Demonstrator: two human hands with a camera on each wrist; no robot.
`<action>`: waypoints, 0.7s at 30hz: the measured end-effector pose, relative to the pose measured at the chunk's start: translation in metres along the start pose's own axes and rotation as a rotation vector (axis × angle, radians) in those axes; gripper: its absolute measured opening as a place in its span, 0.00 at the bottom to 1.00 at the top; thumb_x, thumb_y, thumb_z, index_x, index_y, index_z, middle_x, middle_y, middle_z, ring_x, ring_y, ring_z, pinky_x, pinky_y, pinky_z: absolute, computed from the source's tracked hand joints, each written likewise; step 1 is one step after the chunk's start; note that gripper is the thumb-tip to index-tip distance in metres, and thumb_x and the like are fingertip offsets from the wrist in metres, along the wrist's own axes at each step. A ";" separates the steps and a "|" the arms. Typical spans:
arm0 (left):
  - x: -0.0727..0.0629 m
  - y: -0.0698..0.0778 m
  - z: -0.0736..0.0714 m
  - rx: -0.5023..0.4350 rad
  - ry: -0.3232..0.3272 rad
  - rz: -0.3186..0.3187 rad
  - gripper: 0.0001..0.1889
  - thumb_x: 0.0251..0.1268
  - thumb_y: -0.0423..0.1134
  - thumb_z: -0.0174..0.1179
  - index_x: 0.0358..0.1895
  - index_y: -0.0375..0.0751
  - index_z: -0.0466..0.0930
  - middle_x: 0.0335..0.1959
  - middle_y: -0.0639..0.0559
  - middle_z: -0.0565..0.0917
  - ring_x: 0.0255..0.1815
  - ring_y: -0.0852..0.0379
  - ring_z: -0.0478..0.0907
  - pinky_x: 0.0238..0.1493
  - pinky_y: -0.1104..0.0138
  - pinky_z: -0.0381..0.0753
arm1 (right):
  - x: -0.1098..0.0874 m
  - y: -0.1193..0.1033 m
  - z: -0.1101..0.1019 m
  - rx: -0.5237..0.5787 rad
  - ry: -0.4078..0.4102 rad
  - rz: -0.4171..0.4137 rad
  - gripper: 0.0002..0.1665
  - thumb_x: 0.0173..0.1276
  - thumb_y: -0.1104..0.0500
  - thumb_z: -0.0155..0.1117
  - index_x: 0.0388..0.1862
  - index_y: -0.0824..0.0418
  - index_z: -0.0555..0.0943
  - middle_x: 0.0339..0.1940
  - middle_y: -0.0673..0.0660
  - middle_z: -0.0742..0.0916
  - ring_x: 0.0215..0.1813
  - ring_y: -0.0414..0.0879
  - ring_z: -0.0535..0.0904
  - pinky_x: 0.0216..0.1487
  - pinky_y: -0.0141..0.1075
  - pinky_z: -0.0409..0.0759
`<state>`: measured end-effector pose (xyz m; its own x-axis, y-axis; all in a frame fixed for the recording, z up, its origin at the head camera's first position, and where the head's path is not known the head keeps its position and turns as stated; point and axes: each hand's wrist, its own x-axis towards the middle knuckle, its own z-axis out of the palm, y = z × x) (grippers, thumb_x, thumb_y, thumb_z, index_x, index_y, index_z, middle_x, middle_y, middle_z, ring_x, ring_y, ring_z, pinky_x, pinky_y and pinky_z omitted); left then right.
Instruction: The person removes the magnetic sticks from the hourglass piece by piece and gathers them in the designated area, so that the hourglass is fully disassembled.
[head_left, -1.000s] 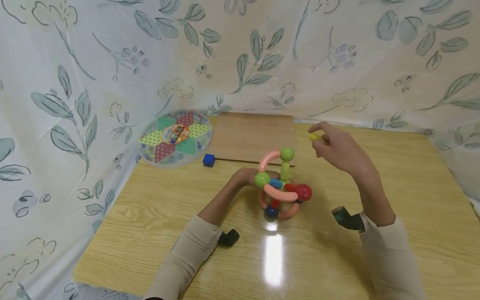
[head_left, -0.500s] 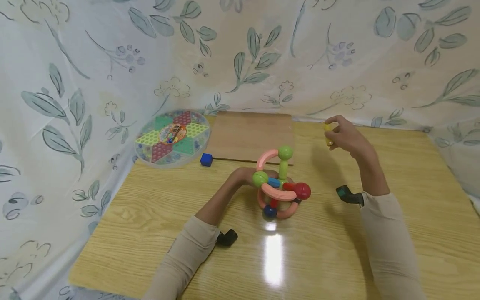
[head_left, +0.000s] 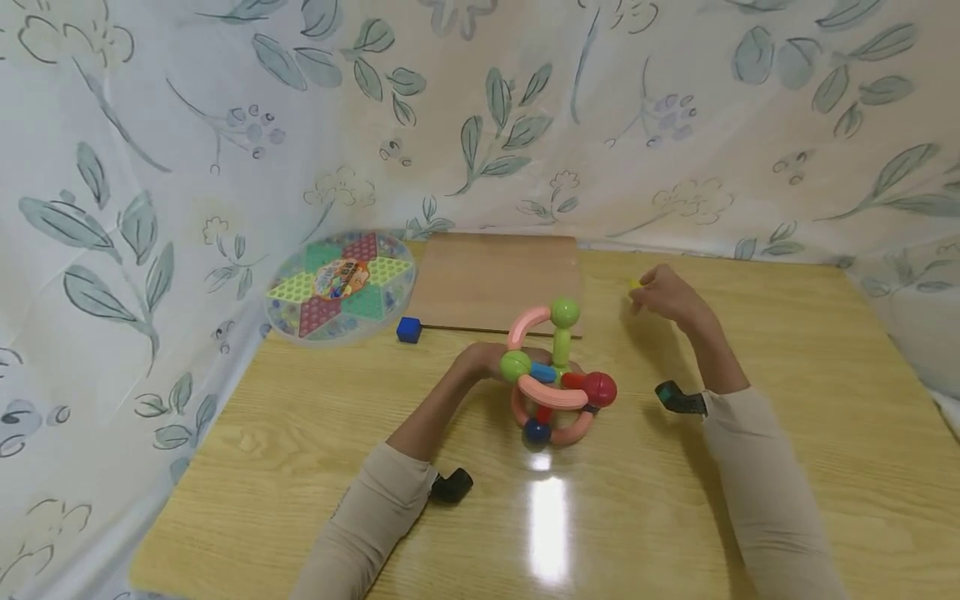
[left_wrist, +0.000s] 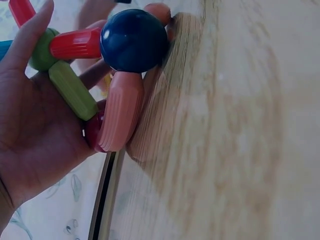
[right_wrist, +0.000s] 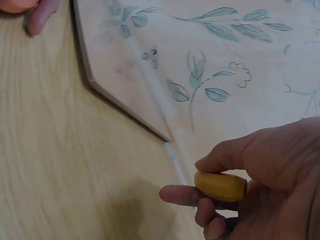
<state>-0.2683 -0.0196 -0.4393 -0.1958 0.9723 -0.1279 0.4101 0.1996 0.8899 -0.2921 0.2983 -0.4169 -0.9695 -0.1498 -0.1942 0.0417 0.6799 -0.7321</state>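
My left hand (head_left: 491, 360) holds a magnetic ball-and-stick structure (head_left: 553, 393) from behind, over the table. In the left wrist view the thumb lies along its green ball (left_wrist: 44, 49), while a short green rod (left_wrist: 73, 90) crosses the palm. The structure's dark blue ball (left_wrist: 134, 40) and curved pink rod (left_wrist: 121, 112) show close to the tabletop. Off to the structure's right and farther back, my right hand (head_left: 671, 297) pinches a short yellow rod (right_wrist: 220, 186) between thumb and fingers. Most of that rod is hidden by the fingers in the head view.
Behind the structure lies a flat brown board (head_left: 498, 279), with a blue cube (head_left: 408, 330) at its front left corner. A round Chinese checkers set (head_left: 341, 287) sits at the table's back left. Flowered cloth (head_left: 480, 125) hangs along the back and left.
My right hand first went right and away with the yellow rod, then came back a little left and lower, turning the rod. The left hand keeps its hold on the structure.
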 end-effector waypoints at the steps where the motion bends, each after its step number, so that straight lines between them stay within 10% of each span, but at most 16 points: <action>1: 0.000 -0.001 0.001 -0.010 -0.013 0.004 0.23 0.76 0.32 0.41 0.64 0.19 0.72 0.57 0.29 0.80 0.53 0.65 0.74 0.63 0.73 0.70 | 0.001 0.002 0.003 -0.035 0.013 -0.001 0.14 0.77 0.62 0.54 0.32 0.71 0.74 0.16 0.43 0.72 0.25 0.38 0.64 0.30 0.33 0.64; 3: 0.000 -0.002 0.004 -0.019 -0.024 0.007 0.23 0.77 0.33 0.41 0.64 0.18 0.72 0.58 0.28 0.80 0.54 0.65 0.74 0.64 0.74 0.70 | 0.003 0.004 0.009 -0.106 0.046 0.002 0.18 0.73 0.62 0.58 0.20 0.65 0.72 0.15 0.45 0.68 0.23 0.40 0.61 0.27 0.34 0.63; 10: 0.001 0.002 0.005 -0.039 0.035 -0.003 0.15 0.77 0.33 0.40 0.43 0.23 0.73 0.34 0.50 0.74 0.39 0.63 0.70 0.50 0.73 0.69 | 0.004 0.007 0.021 -0.259 0.149 -0.028 0.18 0.69 0.60 0.59 0.31 0.77 0.84 0.28 0.61 0.80 0.25 0.45 0.67 0.26 0.33 0.65; 14: 0.000 0.001 0.004 -0.026 0.029 0.004 0.16 0.77 0.32 0.40 0.48 0.21 0.74 0.41 0.39 0.80 0.43 0.65 0.72 0.54 0.73 0.70 | 0.003 0.006 0.024 -0.273 0.158 -0.018 0.21 0.71 0.59 0.59 0.20 0.70 0.76 0.18 0.53 0.70 0.21 0.43 0.63 0.24 0.34 0.62; 18: -0.002 -0.001 0.003 0.007 0.006 0.012 0.22 0.76 0.32 0.40 0.62 0.20 0.72 0.54 0.30 0.81 0.50 0.68 0.72 0.62 0.73 0.70 | -0.001 0.003 0.023 -0.295 0.110 0.020 0.26 0.77 0.55 0.58 0.49 0.83 0.78 0.43 0.75 0.84 0.39 0.60 0.79 0.42 0.50 0.81; 21: -0.001 0.000 0.002 -0.009 -0.004 0.020 0.21 0.77 0.33 0.39 0.58 0.18 0.73 0.48 0.31 0.80 0.45 0.66 0.72 0.58 0.73 0.71 | -0.004 -0.001 0.019 -0.323 0.066 0.060 0.37 0.79 0.51 0.56 0.67 0.85 0.68 0.67 0.83 0.75 0.61 0.72 0.76 0.64 0.63 0.77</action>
<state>-0.2661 -0.0203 -0.4396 -0.1839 0.9766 -0.1113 0.4058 0.1786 0.8963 -0.2837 0.2850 -0.4278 -0.9815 -0.0632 -0.1807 0.0305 0.8801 -0.4738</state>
